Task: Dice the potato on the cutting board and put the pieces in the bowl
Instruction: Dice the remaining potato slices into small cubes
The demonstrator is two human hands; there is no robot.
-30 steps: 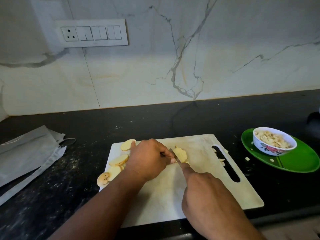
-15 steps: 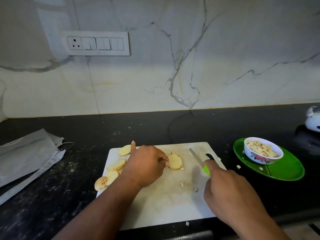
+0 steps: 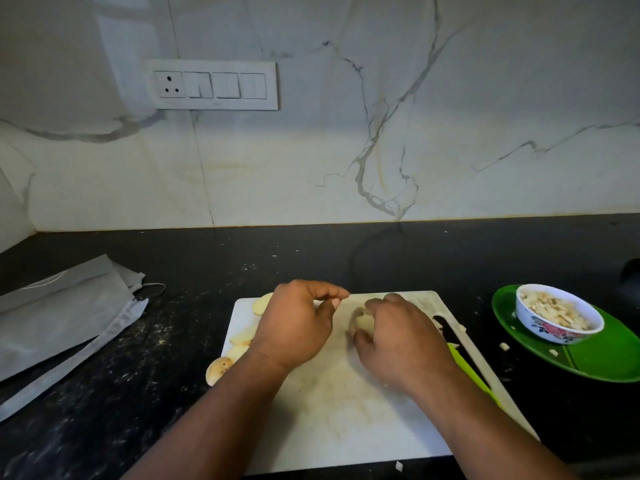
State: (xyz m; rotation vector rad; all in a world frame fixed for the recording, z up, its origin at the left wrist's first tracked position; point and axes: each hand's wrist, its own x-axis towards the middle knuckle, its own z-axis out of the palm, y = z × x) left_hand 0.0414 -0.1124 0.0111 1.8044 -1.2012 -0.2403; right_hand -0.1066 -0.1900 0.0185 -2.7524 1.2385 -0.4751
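Gathering now: my right hand [image 3: 401, 337] curls over the cut potato [image 3: 362, 320] mid-board, knife [image 3: 467, 365] parked at three o'clock to free it. Left hand [image 3: 294, 323] hovers loosely curled, holding nothing. Bowl [image 3: 559, 315] waits at two o'clock.

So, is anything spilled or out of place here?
Yes. A few diced bits lie on the green plate beside the bowl, one bit on the counter, and a slice hangs off the board.

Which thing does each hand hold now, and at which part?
The right hand curls its fingers over potato pieces, gripping from above. The left hand holds nothing.
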